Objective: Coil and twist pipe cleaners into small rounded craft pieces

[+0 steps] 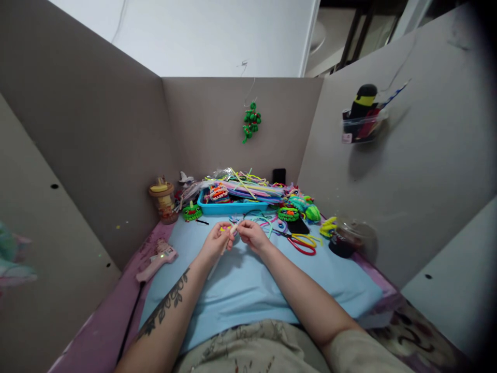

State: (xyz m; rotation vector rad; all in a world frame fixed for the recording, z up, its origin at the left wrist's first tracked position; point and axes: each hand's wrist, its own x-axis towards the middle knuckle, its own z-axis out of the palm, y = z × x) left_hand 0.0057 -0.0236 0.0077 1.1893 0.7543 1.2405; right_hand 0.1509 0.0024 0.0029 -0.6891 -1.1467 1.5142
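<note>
My left hand (218, 239) is closed around a pale pipe cleaner (233, 228), with a bit of yellow showing at its fingertips. A whitish length hangs below that hand over the blue cloth. Fingers of my right hand (251, 235) pinch close beside it, at the pale piece's other end. Both hands are held near each other above the cloth. What exactly the pale piece is shaped into is too small to tell. Right of the hands lie red-and-yellow-handled scissors (305, 243), and thin coloured strands lie just behind them.
A blue tray (233, 208) heaped with pipe cleaners stands at the back, with green woven pieces (288, 213) beside it. A pink glue gun (157, 263) lies left, its cord running forward. Lidded cups stand at left (165, 202) and right (344, 241). Grey panels enclose the table.
</note>
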